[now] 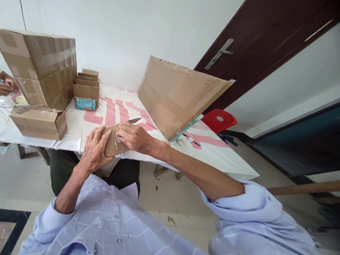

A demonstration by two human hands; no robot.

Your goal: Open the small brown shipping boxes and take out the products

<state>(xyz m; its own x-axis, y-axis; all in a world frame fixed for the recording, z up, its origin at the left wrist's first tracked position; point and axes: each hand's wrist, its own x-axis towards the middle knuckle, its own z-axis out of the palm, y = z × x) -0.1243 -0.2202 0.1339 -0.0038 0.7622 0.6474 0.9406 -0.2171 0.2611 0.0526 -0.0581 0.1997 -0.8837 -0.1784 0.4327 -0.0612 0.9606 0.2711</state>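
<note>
Evidently, the right hand's fingers are curling close together, seemingly pinching 1 small shiny bit against a pale line on the cardboard piece; what that bit is, the view is not telling. The left hand is clasping the piece's left side, fingers slightly apart over the upper edge, thumb lying on its face. Both hands are holding the piece at the table's near edge, above the lap. A dark pointed tip is jutting past the right knuckles; it could be a blade or shaded card. If the fingers are working that line, good handling is probably calling for a firm left grip, with the left thumb staying clear of it and short, even strokes. Beyond, 1 big cardboard panel is slanting up to the right, and a closed box is sitting to the left.
</note>
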